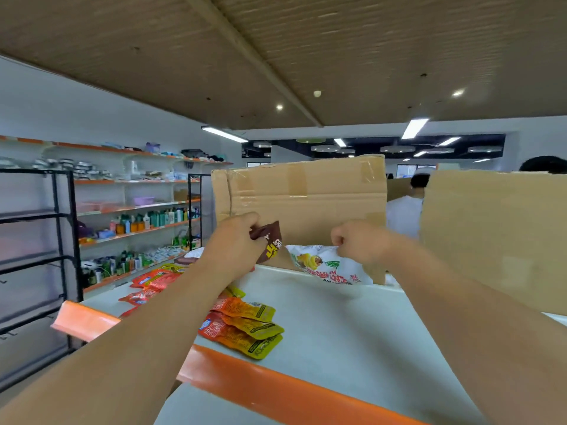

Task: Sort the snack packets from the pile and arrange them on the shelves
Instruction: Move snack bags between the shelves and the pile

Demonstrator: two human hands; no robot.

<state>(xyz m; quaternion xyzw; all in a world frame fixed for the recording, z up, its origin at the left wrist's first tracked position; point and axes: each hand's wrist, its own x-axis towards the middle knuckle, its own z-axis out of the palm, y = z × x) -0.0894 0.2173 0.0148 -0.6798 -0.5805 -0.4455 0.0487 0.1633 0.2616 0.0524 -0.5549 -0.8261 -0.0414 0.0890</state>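
Well, straight ahead of me a taped cardboard sheet (306, 194) stands upright along the back of the white shelf (337, 332) and blocks the view behind it. A second cardboard sheet (497, 234) walls off the right side. Between the two I glimpse a person in white (405, 210). Off to the left stand a black rack (61, 240) and wall shelves (138, 222) lined with bottles.

My left hand (236, 240) has its fingers curled, pinching the top of a brown packet (270, 240) held above the shelf, in front of the cardboard. My right hand (359, 240) has its fingers bunched tight, pinching the top edge of a white packet (325, 265) that stands at the back of the shelf against the cardboard.

Orange-and-yellow packets (245, 326) lie overlapped near the shelf's orange front lip, under my left forearm; red packets (153, 280) lie further left.

The brown packet carries bold yellow lettering, partly hidden. The white one shows red characters and a green mark. I cannot read either.
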